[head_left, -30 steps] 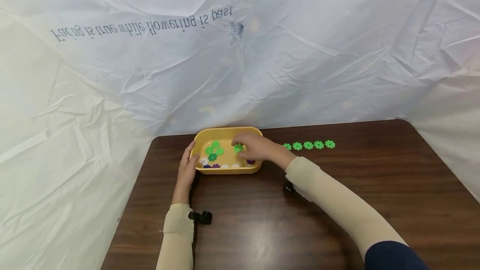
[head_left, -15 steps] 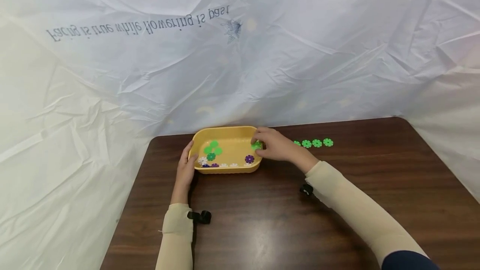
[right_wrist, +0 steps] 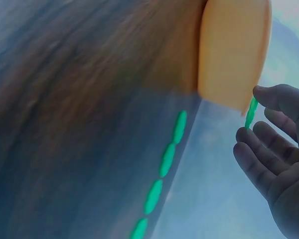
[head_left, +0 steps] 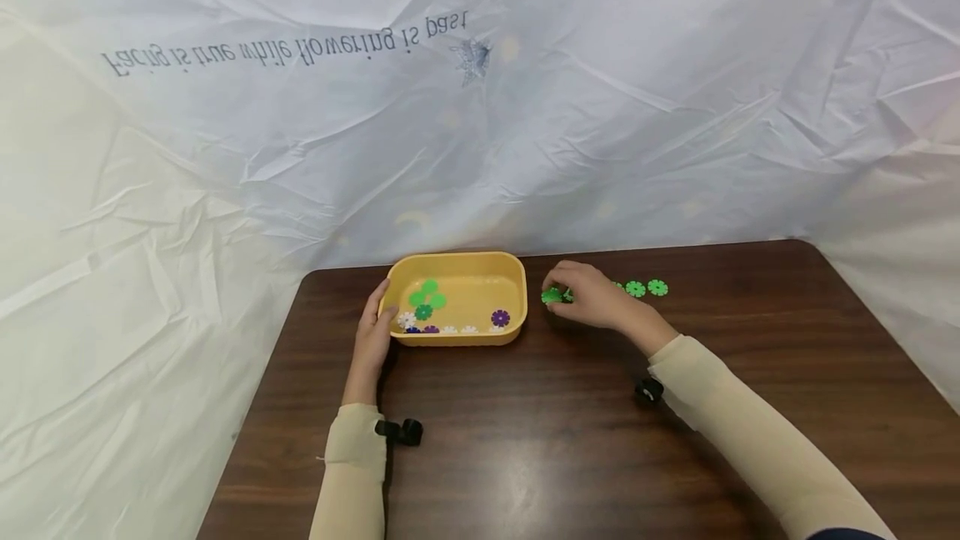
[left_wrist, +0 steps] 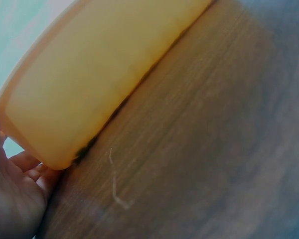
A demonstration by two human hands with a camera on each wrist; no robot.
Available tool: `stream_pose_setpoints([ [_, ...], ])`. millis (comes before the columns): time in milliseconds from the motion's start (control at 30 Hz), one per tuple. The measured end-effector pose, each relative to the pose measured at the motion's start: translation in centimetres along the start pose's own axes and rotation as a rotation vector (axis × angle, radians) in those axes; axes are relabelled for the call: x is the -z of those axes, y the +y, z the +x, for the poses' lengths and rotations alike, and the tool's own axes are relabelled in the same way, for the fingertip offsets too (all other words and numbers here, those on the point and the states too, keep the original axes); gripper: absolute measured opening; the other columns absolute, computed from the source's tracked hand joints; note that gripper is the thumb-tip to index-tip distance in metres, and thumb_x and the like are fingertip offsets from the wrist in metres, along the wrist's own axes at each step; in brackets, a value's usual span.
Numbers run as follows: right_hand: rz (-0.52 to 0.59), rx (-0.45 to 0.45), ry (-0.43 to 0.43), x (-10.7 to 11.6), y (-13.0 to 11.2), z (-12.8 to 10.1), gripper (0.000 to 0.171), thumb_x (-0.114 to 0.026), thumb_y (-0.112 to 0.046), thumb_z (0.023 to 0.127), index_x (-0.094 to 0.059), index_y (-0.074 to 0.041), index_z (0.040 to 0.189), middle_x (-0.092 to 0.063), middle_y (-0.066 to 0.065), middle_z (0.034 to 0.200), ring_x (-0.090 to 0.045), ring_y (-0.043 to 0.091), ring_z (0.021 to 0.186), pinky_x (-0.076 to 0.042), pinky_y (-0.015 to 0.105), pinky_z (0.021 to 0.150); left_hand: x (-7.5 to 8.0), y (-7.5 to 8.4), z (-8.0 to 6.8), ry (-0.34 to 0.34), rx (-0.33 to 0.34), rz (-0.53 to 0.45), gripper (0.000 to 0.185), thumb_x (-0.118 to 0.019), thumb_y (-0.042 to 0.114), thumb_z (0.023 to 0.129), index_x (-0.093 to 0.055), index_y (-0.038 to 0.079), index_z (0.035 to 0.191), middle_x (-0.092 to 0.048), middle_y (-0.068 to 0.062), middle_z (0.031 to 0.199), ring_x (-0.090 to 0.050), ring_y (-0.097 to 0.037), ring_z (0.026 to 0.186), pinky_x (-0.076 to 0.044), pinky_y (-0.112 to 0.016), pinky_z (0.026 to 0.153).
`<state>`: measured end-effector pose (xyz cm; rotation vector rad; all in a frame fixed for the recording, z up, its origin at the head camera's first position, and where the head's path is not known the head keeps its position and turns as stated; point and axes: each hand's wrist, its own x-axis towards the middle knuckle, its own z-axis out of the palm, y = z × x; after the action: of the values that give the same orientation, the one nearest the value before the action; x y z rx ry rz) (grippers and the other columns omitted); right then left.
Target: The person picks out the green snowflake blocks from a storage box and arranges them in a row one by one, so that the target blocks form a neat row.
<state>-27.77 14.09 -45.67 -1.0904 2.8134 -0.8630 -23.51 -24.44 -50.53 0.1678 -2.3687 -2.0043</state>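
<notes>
Foreground: a brown wood-grain counter, glossy under a patch of reflected light; a black strapped device encircles the left sleeve. Middle: the left hand grips the left end of a yellow plastic tray holding green, white and purple notched discs. The right hand, right of the tray, pinches a green flower-shaped disc between thumb and fingers, at the near end of a row of green discs. Background: a creased white sheet, lettered "is true while flowering is past" and, at right, "Fading".
</notes>
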Motion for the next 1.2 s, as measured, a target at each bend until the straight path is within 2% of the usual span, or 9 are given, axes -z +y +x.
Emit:
stream_pose_setpoints([
  [200, -0.005, -0.036, -0.018, -0.2, 1.3, -1.1, 0.022, -0.075, -0.013, 0.086, -0.069, -0.008, 0.107, -0.064, 0.005, 0.104, -0.063, 0.023, 0.090, -0.053, 0.037, 0.075, 0.2, -2.1, 1.3, 0.010, -0.018, -0.024, 0.051, -0.047, 0.021, 0.104, -0.036, 0.028, 0.153, -0.025, 0.003, 0.160, -0.022, -0.018, 0.146, -0.017, -0.043, 0.118],
  [467, -0.035, -0.064, -0.062, -0.9, 2.2, -1.6, 0.019, -0.076, -0.013, 0.087, -0.069, -0.011, 0.105, -0.070, 0.002, 0.101, -0.065, 0.019, 0.088, -0.054, 0.037, 0.073, 0.0, -2.5, 1.4, 0.037, -0.038, 0.004, 0.051, -0.047, 0.023, 0.103, -0.037, 0.030, 0.152, -0.028, 0.006, 0.159, -0.024, -0.015, 0.145, -0.019, -0.041, 0.118],
  [667, -0.017, -0.087, -0.091, -1.6, 2.3, -1.5, 0.016, -0.075, -0.013, 0.087, -0.068, -0.012, 0.101, -0.070, 0.002, 0.097, -0.065, 0.016, 0.087, -0.054, 0.035, 0.072, 0.1, -1.9, 1.2, 0.021, 0.002, -0.018, 0.051, -0.047, 0.021, 0.104, -0.036, 0.029, 0.153, -0.026, 0.005, 0.160, -0.021, -0.016, 0.146, -0.017, -0.042, 0.119],
  [933, -0.035, -0.102, -0.101, -2.0, 2.5, -1.1, 0.013, -0.076, -0.014, 0.087, -0.068, -0.012, 0.098, -0.070, 0.002, 0.093, -0.066, 0.016, 0.085, -0.054, 0.033, 0.071, 0.1, 0.8, 0.0, 0.000, 0.005, 0.012, 0.055, -0.044, 0.015, 0.103, -0.031, 0.018, 0.156, -0.023, -0.005, 0.162, -0.020, -0.026, 0.148, -0.017, -0.049, 0.118],
  [1100, -0.062, -0.107, -0.106, -1.9, 2.7, -1.4, 0.011, -0.075, -0.015, 0.087, -0.068, -0.014, 0.095, -0.067, -0.003, 0.088, -0.059, 0.013, 0.076, -0.050, 0.032, 0.066, 0.0, 0.6, -0.3, 0.004, 0.024, 0.009, 0.054, -0.045, 0.015, 0.103, -0.032, 0.020, 0.156, -0.023, -0.004, 0.162, -0.021, -0.025, 0.147, -0.018, -0.048, 0.118],
  [1200, -0.058, -0.106, -0.082, -1.5, 2.6, -1.7, 0.010, -0.072, -0.009, 0.088, -0.067, -0.012, 0.096, -0.067, 0.000, 0.090, -0.052, 0.012, 0.067, -0.046, 0.032, 0.063, 0.0, 0.4, -0.2, 0.004, 0.015, 0.001, 0.053, -0.046, 0.016, 0.103, -0.034, 0.021, 0.155, -0.025, -0.003, 0.161, -0.022, -0.023, 0.147, -0.019, -0.047, 0.118],
])
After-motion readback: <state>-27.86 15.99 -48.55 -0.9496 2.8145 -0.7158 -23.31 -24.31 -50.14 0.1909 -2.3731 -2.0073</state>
